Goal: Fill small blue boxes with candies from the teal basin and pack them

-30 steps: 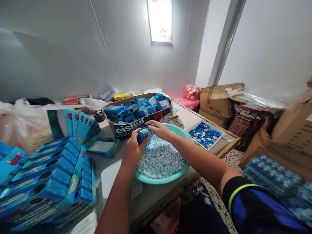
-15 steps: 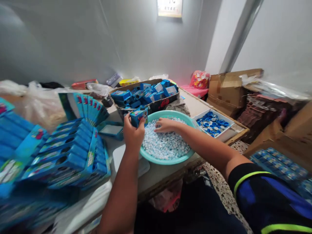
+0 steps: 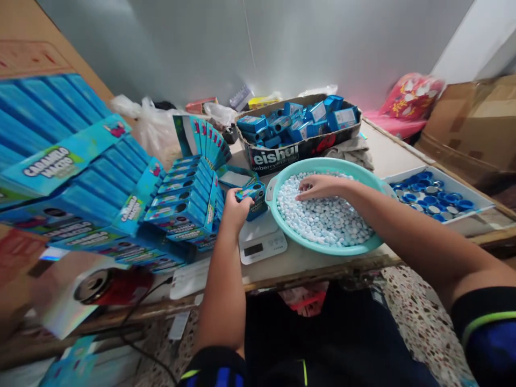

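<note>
The left hand (image 3: 237, 210) had carried the box (image 3: 253, 196) to the basin's (image 3: 322, 164) 9 o'clock, its grip clamped on the light, stiff box's sides; the right hand (image 3: 322, 187) lay open on the candies (image 3: 326, 220).

A small blue printed candy box (image 3: 252, 198) is gripped in the left hand (image 3: 236, 210), just beside the rim of a round teal plastic basin (image 3: 322, 164). The basin is filled with small white and pale-blue round candies (image 3: 326, 215), and the right hand (image 3: 320, 187) is laid on them, fingers spread.
</note>
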Demonstrator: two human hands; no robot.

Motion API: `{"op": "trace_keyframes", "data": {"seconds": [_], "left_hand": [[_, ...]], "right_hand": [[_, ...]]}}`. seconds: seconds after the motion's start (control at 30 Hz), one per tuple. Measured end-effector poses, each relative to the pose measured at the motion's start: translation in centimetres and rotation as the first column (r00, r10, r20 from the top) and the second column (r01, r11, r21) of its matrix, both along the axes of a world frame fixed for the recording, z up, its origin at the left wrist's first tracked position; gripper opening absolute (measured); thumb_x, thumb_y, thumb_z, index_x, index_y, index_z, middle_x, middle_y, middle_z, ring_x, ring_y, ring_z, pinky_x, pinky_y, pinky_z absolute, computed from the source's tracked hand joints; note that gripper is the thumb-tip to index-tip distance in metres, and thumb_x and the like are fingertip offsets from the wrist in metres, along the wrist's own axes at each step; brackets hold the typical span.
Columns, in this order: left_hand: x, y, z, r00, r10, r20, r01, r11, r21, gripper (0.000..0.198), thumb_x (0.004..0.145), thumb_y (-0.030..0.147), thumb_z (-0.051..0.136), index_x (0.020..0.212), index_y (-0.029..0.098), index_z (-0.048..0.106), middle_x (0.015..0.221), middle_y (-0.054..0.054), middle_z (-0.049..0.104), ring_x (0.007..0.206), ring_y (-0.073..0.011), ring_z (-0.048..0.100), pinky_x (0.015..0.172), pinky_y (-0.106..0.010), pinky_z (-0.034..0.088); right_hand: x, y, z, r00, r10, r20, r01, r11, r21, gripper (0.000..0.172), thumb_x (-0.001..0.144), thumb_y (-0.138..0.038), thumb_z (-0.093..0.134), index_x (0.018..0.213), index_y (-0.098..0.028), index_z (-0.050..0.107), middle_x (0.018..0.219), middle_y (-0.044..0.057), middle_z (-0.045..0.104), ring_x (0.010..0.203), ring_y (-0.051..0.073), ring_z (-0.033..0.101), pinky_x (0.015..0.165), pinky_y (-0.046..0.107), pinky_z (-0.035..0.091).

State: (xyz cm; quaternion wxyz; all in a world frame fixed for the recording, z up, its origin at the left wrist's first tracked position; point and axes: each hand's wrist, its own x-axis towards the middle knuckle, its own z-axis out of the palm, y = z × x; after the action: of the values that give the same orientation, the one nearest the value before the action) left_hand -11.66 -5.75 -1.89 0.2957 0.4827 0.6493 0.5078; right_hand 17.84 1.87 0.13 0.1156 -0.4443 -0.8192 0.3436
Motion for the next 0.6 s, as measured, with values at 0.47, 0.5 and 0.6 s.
{"op": "trace_keyframes", "data": {"seconds": [0.47,0.5,0.6], "left_hand": [[-0.1,-0.6,1.6,0.995,-0.048,0.088,0.004,0.899,0.438,0.035,0.081,0.032,0.065,0.114,0.023,0.056,0.117,-0.008,0.071,0.116,-0.0232,0.068,0.107,-0.040,0.054],[-0.1,-0.8,1.6,0.996,-0.036,0.082,-0.004,0.898,0.439,0.033,0.083,0.033,0.063,0.113,0.023,0.056,0.116,-0.008,0.071,0.116,-0.0224,0.068,0.107,-0.039,0.054],[0.1,-1.1,1.7,0.997,-0.002,0.081,-0.033,0.904,0.426,0.028,0.087,0.035,0.060,0.111,0.021,0.057,0.115,-0.009,0.071,0.114,-0.0216,0.068,0.106,-0.038,0.054]], "right_hand": [[0.6,0.1,-0.1,1.000,-0.025,0.016,0.023,0.995,0.096,0.037,0.068,-0.057,0.089,0.081,-0.023,0.079,0.078,0.004,0.072,0.067,0.019,0.060,0.060,0.032,0.041],[0.5,0.1,-0.1,0.999,-0.024,0.030,0.021,0.994,0.106,0.034,0.070,-0.055,0.087,0.080,-0.023,0.079,0.077,0.004,0.073,0.067,0.019,0.061,0.060,0.032,0.041],[0.3,-0.2,0.1,0.996,-0.052,0.072,0.042,0.991,0.127,0.022,0.075,-0.045,0.083,0.078,-0.023,0.079,0.076,0.003,0.072,0.065,0.018,0.060,0.060,0.032,0.039]]}}
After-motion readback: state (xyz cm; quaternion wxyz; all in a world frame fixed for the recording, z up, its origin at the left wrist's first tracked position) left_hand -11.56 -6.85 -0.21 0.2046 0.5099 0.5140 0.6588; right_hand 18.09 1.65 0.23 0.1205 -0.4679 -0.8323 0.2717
